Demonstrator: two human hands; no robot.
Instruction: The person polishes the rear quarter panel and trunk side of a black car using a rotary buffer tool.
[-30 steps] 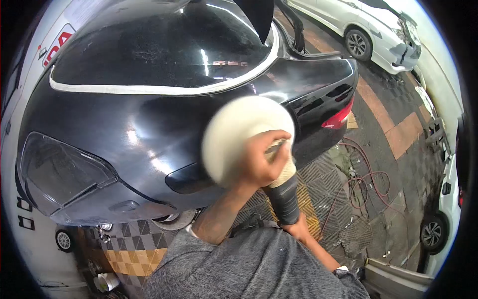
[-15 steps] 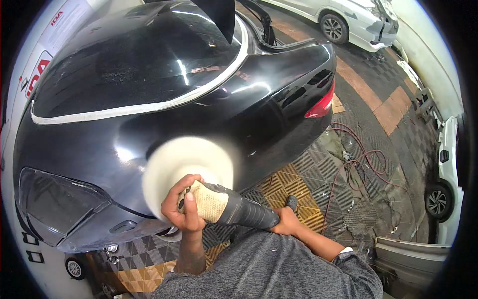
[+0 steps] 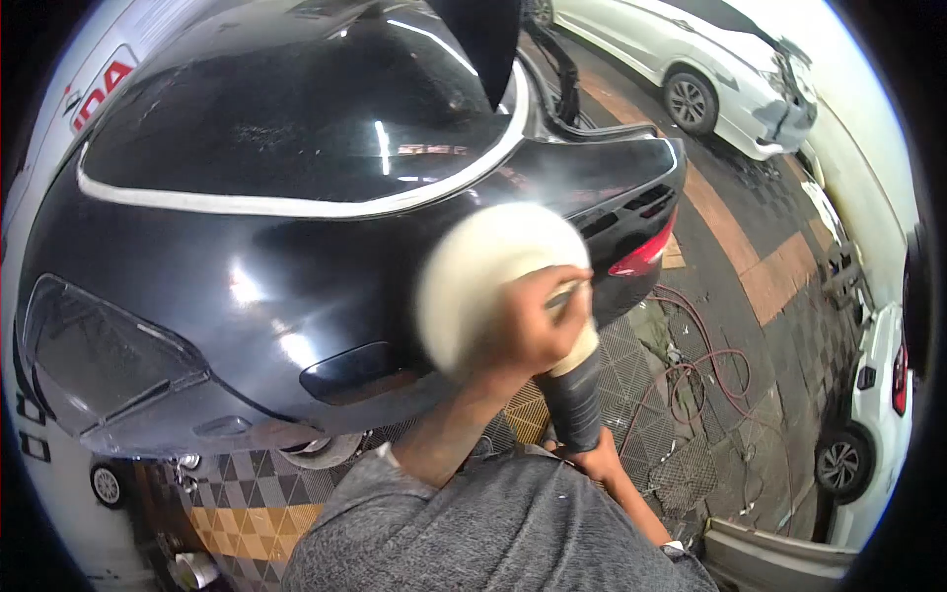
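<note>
My left grip (image 3: 541, 321) was curled closed over the head of the polisher (image 3: 572, 400), fingers bent round it, though motion blur hid how tightly they pressed. My right grip (image 3: 595, 459) was wrapped around the rear end of its black handle, low in front of my shirt (image 3: 513, 523).

Half a second earlier, the big pale pad (image 3: 473, 271) had been lower and nearer the side window (image 3: 113, 350); now it had swung across toward the tail light (image 3: 643, 257), close to where it had been a second earlier. The handle had turned with it, from lying slantwise to standing much steeper. That uncovered the dark oblong shape (image 3: 345, 373) on the flank of the black car (image 3: 138, 237), while the pad covered the rear quarter below the white tape (image 3: 237, 205). To my judgement, the work was passing back and forth over one panel, with the rear stretch now getting its turn. The pad's underside was hidden, so I couldn't tell how firmly it bore on the paint.
</note>
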